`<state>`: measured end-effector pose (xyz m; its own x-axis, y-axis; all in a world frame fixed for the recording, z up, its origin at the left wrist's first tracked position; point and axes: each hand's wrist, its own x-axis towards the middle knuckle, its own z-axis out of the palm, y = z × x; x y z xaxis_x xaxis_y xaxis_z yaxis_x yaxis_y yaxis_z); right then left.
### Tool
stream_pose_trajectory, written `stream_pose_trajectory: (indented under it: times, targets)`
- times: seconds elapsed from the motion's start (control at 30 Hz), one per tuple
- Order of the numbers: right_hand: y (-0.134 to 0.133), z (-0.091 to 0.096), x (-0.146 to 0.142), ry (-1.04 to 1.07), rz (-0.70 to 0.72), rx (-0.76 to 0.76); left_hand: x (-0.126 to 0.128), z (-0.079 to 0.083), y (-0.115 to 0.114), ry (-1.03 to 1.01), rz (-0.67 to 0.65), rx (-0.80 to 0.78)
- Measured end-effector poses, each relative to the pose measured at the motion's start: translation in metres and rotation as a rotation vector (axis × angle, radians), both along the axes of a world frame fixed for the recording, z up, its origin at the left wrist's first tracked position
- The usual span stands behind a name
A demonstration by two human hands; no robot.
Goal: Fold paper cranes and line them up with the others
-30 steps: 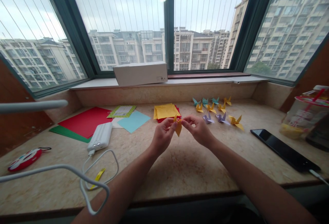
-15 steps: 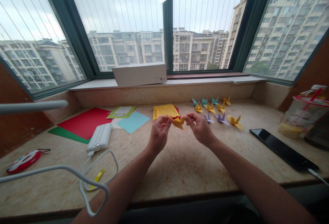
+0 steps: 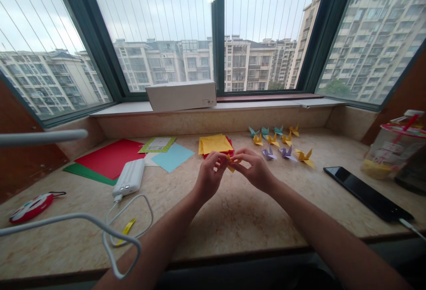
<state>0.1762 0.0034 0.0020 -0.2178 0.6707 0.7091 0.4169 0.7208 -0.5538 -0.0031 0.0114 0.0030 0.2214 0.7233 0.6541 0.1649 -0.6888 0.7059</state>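
Observation:
Between my two hands is a small yellow paper crane [image 3: 230, 168], mostly covered by my fingers. My left hand [image 3: 212, 172] pinches it from the left, and my right hand [image 3: 254, 170] grips it from the right with thumb and fingers. Just behind my left hand lies a stack of yellow paper [image 3: 214, 143] with red paper [image 3: 230, 142] under it. Several finished cranes stand beyond my right hand: teal ones [image 3: 265, 131] at the back, yellow ones [image 3: 272, 139] in the middle, and purple ones [image 3: 286, 153] nearer, beside a larger yellow crane [image 3: 305, 157].
To the left lie red sheets [image 3: 106, 159], green paper [image 3: 88, 175], a light blue sheet [image 3: 173, 157] and a white power bank [image 3: 130, 176] with a looping cable [image 3: 100, 225]. A phone [image 3: 366, 192] and a plastic cup [image 3: 388, 152] are at right. A white box [image 3: 181, 95] stands on the sill.
My right hand has moved left, bringing its fingers close to those of my left hand. The yellow crane, more visible before, is now largely hidden by the fingers.

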Motion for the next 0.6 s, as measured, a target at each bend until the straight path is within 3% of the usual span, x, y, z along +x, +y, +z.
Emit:
stream_pose_trajectory:
  times: [0.33, 0.47, 0.6]
  targets:
    - [0.0038, -0.0031, 0.0001, 0.194, -0.041, -0.041, 0.0047, -0.0001, 0.0035, -0.272, -0.086, -0.248]
    - [0.0041, -0.0057, -0.0036, 0.237, -0.1, -0.013, 0.005, 0.0, 0.0028, -0.291, -0.125, -0.313]
    - [0.0018, -0.0066, -0.0069, 0.261, -0.15, -0.002, 0.0066, -0.0065, 0.0022, -0.156, -0.155, -0.37]
